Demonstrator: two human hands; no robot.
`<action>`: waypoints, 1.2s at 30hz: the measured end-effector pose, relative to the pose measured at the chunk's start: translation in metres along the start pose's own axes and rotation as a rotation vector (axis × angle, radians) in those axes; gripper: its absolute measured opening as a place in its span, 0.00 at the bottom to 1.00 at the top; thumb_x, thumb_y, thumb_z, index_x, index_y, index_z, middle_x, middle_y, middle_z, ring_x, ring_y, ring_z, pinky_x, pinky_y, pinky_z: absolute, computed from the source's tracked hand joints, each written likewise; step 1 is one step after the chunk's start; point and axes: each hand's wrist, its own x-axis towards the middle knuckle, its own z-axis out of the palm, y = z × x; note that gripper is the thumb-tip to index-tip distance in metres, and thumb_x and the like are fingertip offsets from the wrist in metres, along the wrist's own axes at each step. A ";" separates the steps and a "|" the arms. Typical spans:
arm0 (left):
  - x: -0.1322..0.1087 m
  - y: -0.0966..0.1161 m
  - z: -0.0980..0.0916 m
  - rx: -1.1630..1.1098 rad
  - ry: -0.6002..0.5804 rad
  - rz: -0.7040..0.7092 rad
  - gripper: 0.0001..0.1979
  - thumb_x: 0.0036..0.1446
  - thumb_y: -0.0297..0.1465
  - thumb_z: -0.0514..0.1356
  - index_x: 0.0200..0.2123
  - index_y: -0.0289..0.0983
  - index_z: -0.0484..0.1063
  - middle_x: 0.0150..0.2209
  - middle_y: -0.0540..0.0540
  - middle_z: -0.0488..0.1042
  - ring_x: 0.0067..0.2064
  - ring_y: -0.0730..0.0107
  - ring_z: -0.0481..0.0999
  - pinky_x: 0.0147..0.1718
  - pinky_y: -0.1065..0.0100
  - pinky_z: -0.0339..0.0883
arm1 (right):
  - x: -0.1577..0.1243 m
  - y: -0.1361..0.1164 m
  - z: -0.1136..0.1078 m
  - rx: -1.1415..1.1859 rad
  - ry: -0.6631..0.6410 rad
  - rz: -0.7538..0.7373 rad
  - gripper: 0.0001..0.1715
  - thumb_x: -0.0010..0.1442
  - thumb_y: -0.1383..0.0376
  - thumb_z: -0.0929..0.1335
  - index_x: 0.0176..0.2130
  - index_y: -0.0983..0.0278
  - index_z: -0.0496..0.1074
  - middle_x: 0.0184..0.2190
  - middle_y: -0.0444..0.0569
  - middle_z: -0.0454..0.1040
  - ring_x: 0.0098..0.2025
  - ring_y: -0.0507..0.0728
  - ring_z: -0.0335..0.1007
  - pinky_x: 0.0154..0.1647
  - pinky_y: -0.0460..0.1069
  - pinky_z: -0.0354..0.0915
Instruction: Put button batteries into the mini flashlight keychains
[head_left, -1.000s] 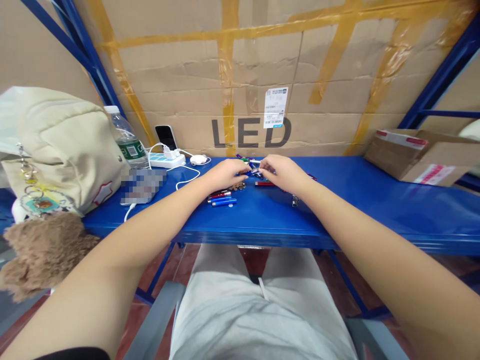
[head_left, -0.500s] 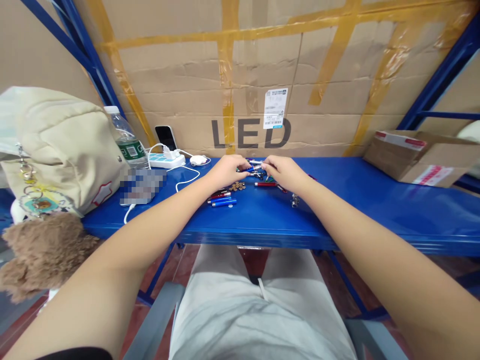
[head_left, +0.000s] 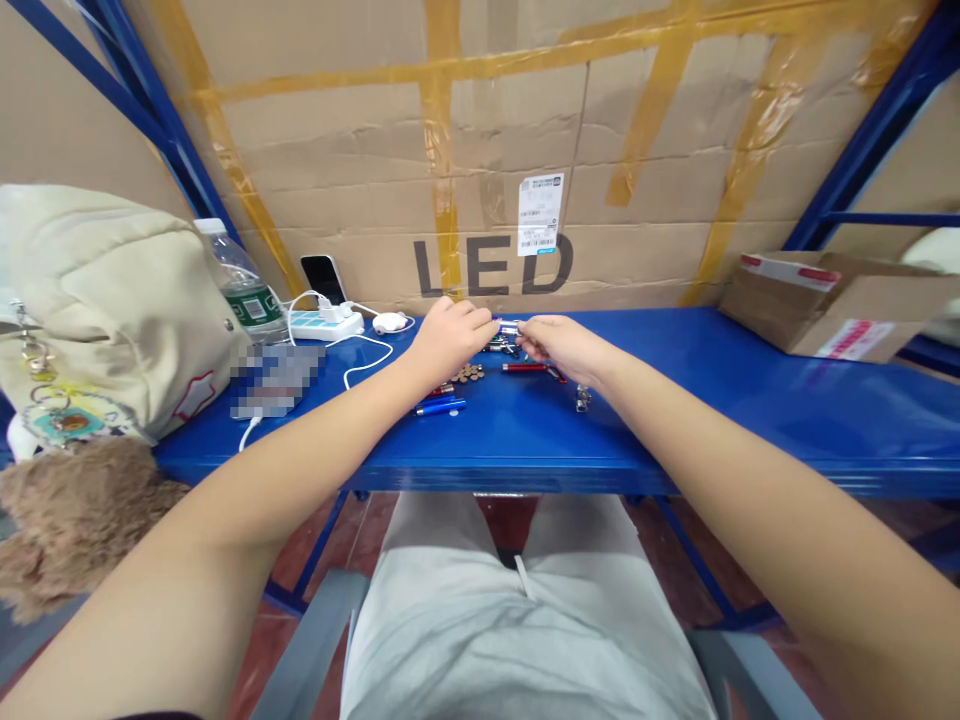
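Note:
Palm down over a pile of small parts, my left hand has its fingers bent and close together; what they hold, if anything, is hidden. Close by on the right, my right hand pinches the end of a small silver tube. Dark and silver metal pieces lie between the hands. A red tube rests just below them. Nearer me are small brownish discs and blue pen-sized tubes, partly beside my left wrist. Small silver metal pieces sit under my right forearm.
On the left of the blue table are a cream bag, a water bottle, a blurred flat object, and a white power strip with cables. An open cardboard box stands right; large taped cardboard rises behind.
My left hand has turned more palm down and lifted slightly, its fingers closer together. The right hand's fingers have curled in more. The whole view has shifted a little.

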 end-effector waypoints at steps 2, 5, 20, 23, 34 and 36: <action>0.002 0.001 0.000 -0.020 -0.003 -0.013 0.15 0.67 0.28 0.49 0.36 0.38 0.75 0.32 0.43 0.76 0.37 0.63 0.72 0.35 0.61 0.58 | 0.000 -0.001 0.000 0.035 -0.017 0.040 0.20 0.64 0.67 0.60 0.21 0.62 0.59 0.18 0.41 0.58 0.21 0.49 0.52 0.25 0.47 0.51; 0.004 0.000 0.002 -0.159 -0.011 -0.103 0.09 0.64 0.29 0.55 0.36 0.38 0.76 0.34 0.44 0.77 0.38 0.63 0.74 0.35 0.62 0.61 | -0.001 -0.003 -0.003 -0.163 0.040 -0.034 0.20 0.66 0.64 0.59 0.22 0.61 0.59 0.19 0.42 0.61 0.22 0.51 0.56 0.28 0.48 0.54; 0.002 -0.001 0.004 -0.674 -0.030 -0.276 0.03 0.52 0.29 0.64 0.28 0.36 0.75 0.31 0.48 0.77 0.34 0.70 0.75 0.37 0.66 0.68 | -0.001 -0.007 0.002 -1.241 0.265 -0.338 0.29 0.69 0.60 0.53 0.30 0.66 0.75 0.29 0.57 0.77 0.32 0.60 0.70 0.32 0.51 0.51; 0.002 0.001 0.006 -0.538 0.001 -0.204 0.03 0.56 0.28 0.62 0.33 0.36 0.76 0.33 0.46 0.77 0.35 0.69 0.75 0.37 0.66 0.67 | -0.001 -0.009 0.006 -1.002 0.280 -0.243 0.27 0.68 0.60 0.55 0.24 0.64 0.70 0.23 0.52 0.73 0.28 0.57 0.66 0.29 0.50 0.50; 0.005 0.005 -0.002 -0.066 0.050 0.020 0.16 0.68 0.31 0.48 0.35 0.37 0.75 0.30 0.44 0.75 0.35 0.65 0.71 0.33 0.62 0.58 | -0.004 -0.012 0.010 -0.247 0.203 0.020 0.27 0.66 0.65 0.58 0.16 0.61 0.58 0.11 0.40 0.59 0.17 0.51 0.54 0.26 0.48 0.54; 0.008 0.005 -0.002 -0.140 0.011 -0.043 0.12 0.66 0.31 0.52 0.35 0.37 0.75 0.33 0.44 0.76 0.37 0.65 0.73 0.35 0.62 0.60 | -0.002 -0.011 0.006 -0.275 0.155 0.006 0.28 0.66 0.63 0.57 0.16 0.61 0.58 0.12 0.41 0.60 0.18 0.51 0.55 0.27 0.48 0.56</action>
